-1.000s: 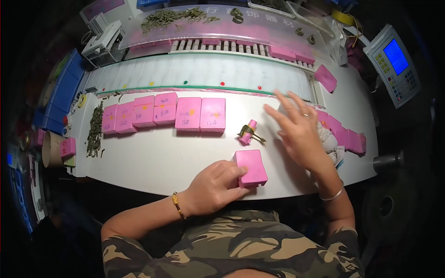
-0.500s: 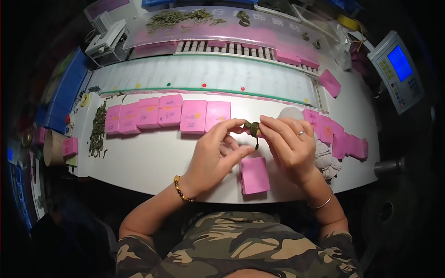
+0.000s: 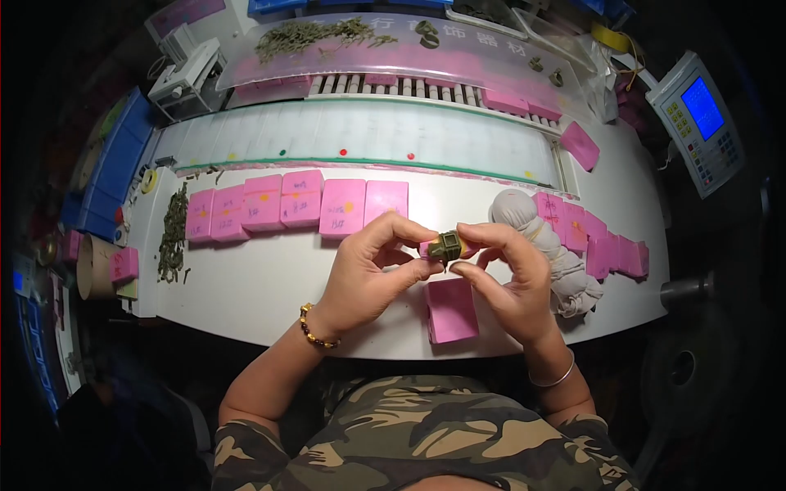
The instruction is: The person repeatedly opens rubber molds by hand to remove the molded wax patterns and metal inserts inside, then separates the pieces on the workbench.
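A small pink piece wrapped with dark green parts (image 3: pixel 447 246) is held above the table between both hands. My left hand (image 3: pixel 372 266) pinches its left end with thumb and fingertips. At its right end, my right hand (image 3: pixel 514 274) has its fingers and thumb curled round it. Just below them, a pink block (image 3: pixel 452 312) lies on the white table. Beyond my left hand stands a row of pink blocks with handwriting (image 3: pixel 302 200).
A white cloth bundle (image 3: pixel 566 274) and more pink blocks (image 3: pixel 602 252) lie at the right. Behind runs a white conveyor (image 3: pixel 344 135) with coloured dots. Green pieces (image 3: pixel 173 233) are heaped at the left. A keypad display (image 3: pixel 698 114) stands at the far right.
The small wrapped piece was picked up from the table and is now turned between both hands. My left hand let go of the pink block. The conveyor's dots have shifted left.
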`<state>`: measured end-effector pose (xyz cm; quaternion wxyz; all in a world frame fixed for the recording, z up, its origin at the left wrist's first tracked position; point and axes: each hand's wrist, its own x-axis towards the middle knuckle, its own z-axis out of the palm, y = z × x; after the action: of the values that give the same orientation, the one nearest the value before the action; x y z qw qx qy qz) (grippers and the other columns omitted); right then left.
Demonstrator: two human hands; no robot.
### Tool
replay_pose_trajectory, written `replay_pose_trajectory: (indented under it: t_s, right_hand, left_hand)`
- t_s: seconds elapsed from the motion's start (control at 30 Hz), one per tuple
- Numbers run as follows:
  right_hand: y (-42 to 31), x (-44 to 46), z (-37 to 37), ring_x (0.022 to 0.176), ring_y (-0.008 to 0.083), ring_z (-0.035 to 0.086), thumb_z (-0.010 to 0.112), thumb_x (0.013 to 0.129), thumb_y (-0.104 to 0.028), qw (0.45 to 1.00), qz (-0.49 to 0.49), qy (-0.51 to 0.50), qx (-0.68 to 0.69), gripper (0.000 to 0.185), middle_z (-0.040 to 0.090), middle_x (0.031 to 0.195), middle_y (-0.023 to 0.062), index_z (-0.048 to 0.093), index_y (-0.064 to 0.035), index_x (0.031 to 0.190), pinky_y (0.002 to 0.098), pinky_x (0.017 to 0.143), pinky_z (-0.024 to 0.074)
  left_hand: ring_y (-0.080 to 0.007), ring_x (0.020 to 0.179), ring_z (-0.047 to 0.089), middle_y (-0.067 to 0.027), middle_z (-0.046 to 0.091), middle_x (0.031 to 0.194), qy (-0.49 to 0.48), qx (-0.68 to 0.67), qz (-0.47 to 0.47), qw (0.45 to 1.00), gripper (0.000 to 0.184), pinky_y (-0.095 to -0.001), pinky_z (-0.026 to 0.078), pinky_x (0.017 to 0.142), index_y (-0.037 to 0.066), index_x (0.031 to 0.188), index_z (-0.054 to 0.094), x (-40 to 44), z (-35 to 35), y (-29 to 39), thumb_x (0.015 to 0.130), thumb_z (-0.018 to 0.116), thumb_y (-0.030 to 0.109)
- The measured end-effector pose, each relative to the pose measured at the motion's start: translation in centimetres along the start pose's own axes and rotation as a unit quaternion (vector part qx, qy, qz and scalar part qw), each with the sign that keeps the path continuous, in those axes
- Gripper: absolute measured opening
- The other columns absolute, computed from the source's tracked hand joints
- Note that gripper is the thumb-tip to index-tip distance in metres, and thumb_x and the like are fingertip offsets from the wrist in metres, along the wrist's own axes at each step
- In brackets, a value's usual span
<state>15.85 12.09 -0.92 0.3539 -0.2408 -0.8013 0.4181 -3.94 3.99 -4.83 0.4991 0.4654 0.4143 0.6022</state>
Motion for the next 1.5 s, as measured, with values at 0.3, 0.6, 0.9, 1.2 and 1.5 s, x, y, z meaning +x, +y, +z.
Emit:
replay_pose_trajectory:
  t_s: [0.3, 0.6, 0.9, 1.2, 1.5]
  right_hand:
    - [0.8, -1.1, -0.4, 0.096, 0.0153, 0.070, 0.075, 0.088, 0.003, 0.983, 0.077, -0.005, 0.168, 0.026, 0.070, 0.109, 0.0113, 0.068, 0.0026, 0.113, 0.0274, 0.083, 0.0587]
    - [0.7, -0.8, -1.5, 0.096, 0.0120, 0.062, 0.066, 0.095, 0.000, 0.838, 0.279, 0.030, 0.468, 0.037, 0.062, 0.116, 0.0072, 0.055, -0.0056, 0.129, 0.0241, 0.076, 0.0526]
    - [-0.3, -1.2, 0.2, 0.094, 0.0057, 0.061, 0.071, 0.093, -0.001, 0.931, 0.216, -0.107, 0.275, 0.027, 0.065, 0.106, 0.0033, 0.060, -0.0022, 0.118, 0.0207, 0.081, 0.0499]
    - [0.5, -1.6, 1.2, 0.085, 0.0068, 0.064, 0.070, 0.096, -0.007, 0.935, 0.157, -0.021, 0.317, 0.022, 0.069, 0.101, 0.0052, 0.062, -0.0013, 0.116, 0.0196, 0.068, 0.0504]
    - [3.5, 0.6, -1.6, 0.071, 0.0037, 0.055, 0.062, 0.104, -0.027, 0.796, 0.208, 0.073, 0.563, 0.033, 0.066, 0.105, 0.0137, 0.058, -0.0016, 0.125, 0.0108, 0.047, 0.0367]
  left_hand:
    - [-0.0156, 0.101, 0.068, -0.0086, 0.064, 0.112, -0.011, 0.052, 0.015, 0.998, 0.031, -0.0290, 0.060, 0.087, -0.001, 0.114, 0.062, -0.4, 0.5, 0.9, 0.086, 0.073, -0.011]
    - [-0.0155, 0.093, 0.070, -0.0088, 0.070, 0.105, 0.014, -0.100, -0.001, 0.995, 0.031, -0.0292, 0.060, 0.081, 0.001, 0.117, 0.061, -0.6, 0.4, 0.3, 0.089, 0.072, -0.006]
    - [-0.0193, 0.077, 0.071, -0.0094, 0.069, 0.089, -0.067, 0.304, 0.194, 0.930, 0.023, -0.0296, 0.056, 0.068, 0.002, 0.105, 0.065, -1.1, 0.0, 1.5, 0.086, 0.078, 0.006]
    - [-0.0132, 0.083, 0.071, -0.0083, 0.071, 0.095, -0.037, 0.142, 0.133, 0.980, 0.024, -0.0257, 0.057, 0.073, 0.000, 0.106, 0.064, -0.6, 0.7, 1.2, 0.087, 0.077, -0.002]
    - [-0.0214, 0.094, 0.067, -0.0133, 0.064, 0.106, 0.062, -0.214, -0.043, 0.974, 0.027, -0.0352, 0.062, 0.073, 0.005, 0.121, 0.053, 3.2, -0.5, 2.0, 0.103, 0.060, 0.024]
